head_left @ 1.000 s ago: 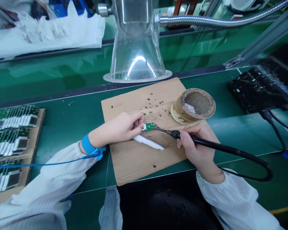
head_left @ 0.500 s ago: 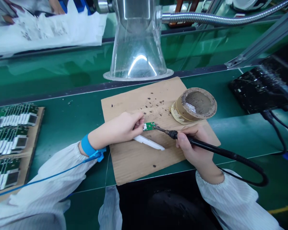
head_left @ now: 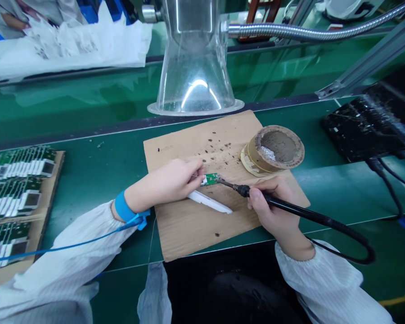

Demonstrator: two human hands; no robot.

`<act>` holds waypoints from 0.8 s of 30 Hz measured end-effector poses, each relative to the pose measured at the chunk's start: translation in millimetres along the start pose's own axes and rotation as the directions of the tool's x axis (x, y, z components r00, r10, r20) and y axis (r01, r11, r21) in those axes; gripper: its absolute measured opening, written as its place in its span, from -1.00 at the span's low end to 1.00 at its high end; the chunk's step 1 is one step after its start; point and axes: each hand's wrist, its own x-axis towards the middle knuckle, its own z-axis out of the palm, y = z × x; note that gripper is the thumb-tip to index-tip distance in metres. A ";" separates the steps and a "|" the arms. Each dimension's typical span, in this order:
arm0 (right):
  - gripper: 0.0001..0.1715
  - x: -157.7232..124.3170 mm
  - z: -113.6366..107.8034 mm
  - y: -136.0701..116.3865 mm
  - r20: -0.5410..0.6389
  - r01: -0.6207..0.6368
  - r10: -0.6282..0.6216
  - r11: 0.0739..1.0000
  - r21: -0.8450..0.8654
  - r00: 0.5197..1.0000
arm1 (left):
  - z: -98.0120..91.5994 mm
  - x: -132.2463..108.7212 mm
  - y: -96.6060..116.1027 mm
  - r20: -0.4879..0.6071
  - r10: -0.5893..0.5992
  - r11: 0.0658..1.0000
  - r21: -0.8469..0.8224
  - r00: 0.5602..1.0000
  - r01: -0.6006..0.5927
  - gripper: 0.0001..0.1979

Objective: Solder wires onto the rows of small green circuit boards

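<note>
Would go edges-only on that probably light, stiff, fragile green circuit board over the cardboard, pinched in left hand (hard to see where), with soldering iron gripped in right hand.

At the left end of the worktop, circuit boards stand in rows on a brown base. A cardboard sheet lies mid-worktop, sprinkled with dark specks; on its right edge sits a round pot holding silvery bits. A clear hood hangs by the far edge, a metal hose running rightward. Toward the far right corner rests a black box with dark cables. Beyond the far edge are white wrapping and a co-worker's sleeve.
</note>
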 end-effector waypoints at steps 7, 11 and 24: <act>-0.85 -0.8 -0.1 -0.6 0.010 -0.036 0.036 0.999 0.013 0.999 | -5.8 -2.1 4.5 -0.001 0.003 1.000 0.015 1.000 -0.003 -0.88; -0.85 -0.8 -0.1 -1.0 0.006 -0.038 0.038 0.999 0.017 0.999 | -16.1 -4.5 3.5 -0.077 0.019 0.999 0.040 0.997 -0.016 -0.93; -0.91 4.4 4.3 -7.0 -0.236 0.131 -0.080 0.969 0.210 0.969 | -21.2 -2.7 -2.8 0.056 -0.163 0.982 0.105 0.985 0.156 -0.58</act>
